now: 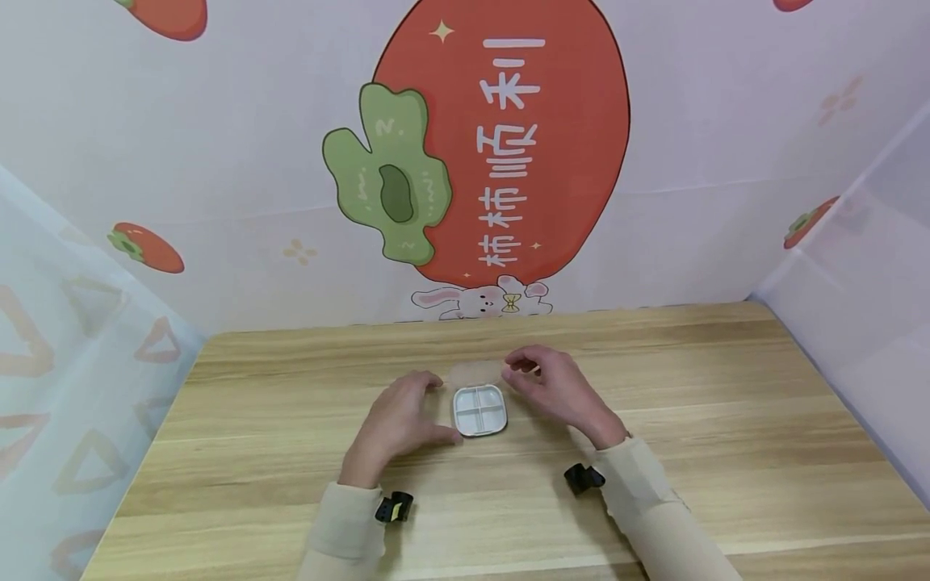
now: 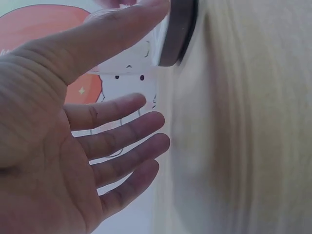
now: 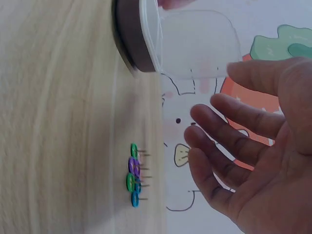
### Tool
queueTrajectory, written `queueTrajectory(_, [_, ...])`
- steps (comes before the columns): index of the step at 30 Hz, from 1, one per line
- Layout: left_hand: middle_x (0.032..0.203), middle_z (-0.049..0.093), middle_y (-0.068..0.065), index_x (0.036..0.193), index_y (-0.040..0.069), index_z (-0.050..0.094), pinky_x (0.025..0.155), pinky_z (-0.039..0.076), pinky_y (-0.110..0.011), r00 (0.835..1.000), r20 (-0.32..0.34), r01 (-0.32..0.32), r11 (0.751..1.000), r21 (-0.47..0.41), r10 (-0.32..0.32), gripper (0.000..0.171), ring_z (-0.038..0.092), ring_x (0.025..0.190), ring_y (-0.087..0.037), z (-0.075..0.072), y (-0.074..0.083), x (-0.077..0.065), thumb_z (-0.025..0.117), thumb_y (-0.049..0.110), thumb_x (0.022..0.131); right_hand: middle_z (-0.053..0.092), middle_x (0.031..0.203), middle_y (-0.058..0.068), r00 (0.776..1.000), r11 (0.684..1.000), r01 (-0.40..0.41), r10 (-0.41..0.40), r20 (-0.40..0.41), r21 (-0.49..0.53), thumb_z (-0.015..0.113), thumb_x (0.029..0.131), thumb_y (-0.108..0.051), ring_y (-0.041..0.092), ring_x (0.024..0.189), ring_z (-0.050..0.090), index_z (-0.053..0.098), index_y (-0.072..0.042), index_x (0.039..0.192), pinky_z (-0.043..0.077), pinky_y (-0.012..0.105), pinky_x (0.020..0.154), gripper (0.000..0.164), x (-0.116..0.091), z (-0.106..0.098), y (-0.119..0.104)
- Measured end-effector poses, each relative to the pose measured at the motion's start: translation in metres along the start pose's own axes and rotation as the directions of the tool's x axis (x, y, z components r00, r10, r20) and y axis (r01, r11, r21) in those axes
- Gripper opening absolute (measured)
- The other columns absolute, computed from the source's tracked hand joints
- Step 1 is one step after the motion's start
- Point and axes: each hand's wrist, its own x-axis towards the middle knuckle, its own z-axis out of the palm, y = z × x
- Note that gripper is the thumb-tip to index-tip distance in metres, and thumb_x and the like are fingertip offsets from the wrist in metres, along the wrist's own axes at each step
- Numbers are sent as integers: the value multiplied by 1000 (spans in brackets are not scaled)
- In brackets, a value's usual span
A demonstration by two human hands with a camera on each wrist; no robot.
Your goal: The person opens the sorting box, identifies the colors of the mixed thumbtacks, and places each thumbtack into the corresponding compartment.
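Observation:
A small white pill box (image 1: 480, 410) with four compartments lies on the wooden table, its clear lid (image 3: 200, 44) raised at the back. My left hand (image 1: 400, 420) is at the box's left side, thumb along the near left corner and the other fingers spread and relaxed. On the other side, my right hand (image 1: 555, 387) has its thumb tip right at the lid's edge, with the fingers loosely bent and apart. Several coloured thumbtacks (image 3: 130, 183), green, purple and blue, sit points up on the table; in the head view they are hidden.
The wooden table (image 1: 254, 452) reaches back to a printed wall cloth (image 1: 261, 161) with a big persimmon and a rabbit. Pale cloths also hang at the left and right. A black wrist camera (image 1: 584, 478) sits on the right sleeve, another (image 1: 395, 507) on the left.

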Motion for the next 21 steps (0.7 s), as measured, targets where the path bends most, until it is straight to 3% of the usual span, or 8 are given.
queueTrajectory(4, [108, 57, 3, 105, 17, 62, 86, 40, -37, 1000, -19, -11, 1000, 0, 11, 70, 52, 100, -17, -4, 0, -2, 84, 51, 48, 59, 97, -6, 1000, 1000, 21, -21, 13, -4, 65, 84, -31, 13, 88, 54, 64, -12, 106, 45, 30, 77, 29, 0, -3, 2])
queueTrajectory(8, [106, 57, 7, 100, 22, 65, 86, 39, -35, 998, -11, -68, 998, -5, 68, 61, 52, 102, -15, -5, 0, -1, 84, 50, 49, 60, 97, -6, 1000, 1000, 27, -27, 14, -13, 65, 84, -31, 14, 89, 55, 64, -12, 105, 45, 30, 77, 28, 1, -4, 3])
queueTrajectory(14, [108, 57, 6, 109, 20, 65, 88, 39, -34, 987, 22, -160, 987, -1, 160, 64, 52, 103, -15, -1, 3, 0, 83, 47, 53, 59, 98, -7, 1000, 1000, 9, -9, 21, -28, 66, 83, -31, 17, 91, 56, 64, -13, 106, 45, 30, 77, 28, 1, -4, 4])
queueTrajectory(21, [115, 57, 0, 119, 17, 60, 88, 39, -36, 981, 52, -186, 982, 0, 186, 72, 51, 104, -16, 7, 9, -1, 83, 45, 57, 60, 98, -6, 1000, 999, 19, -18, 21, -32, 65, 84, -32, 15, 91, 55, 64, -14, 105, 45, 31, 78, 27, 1, -6, 6])
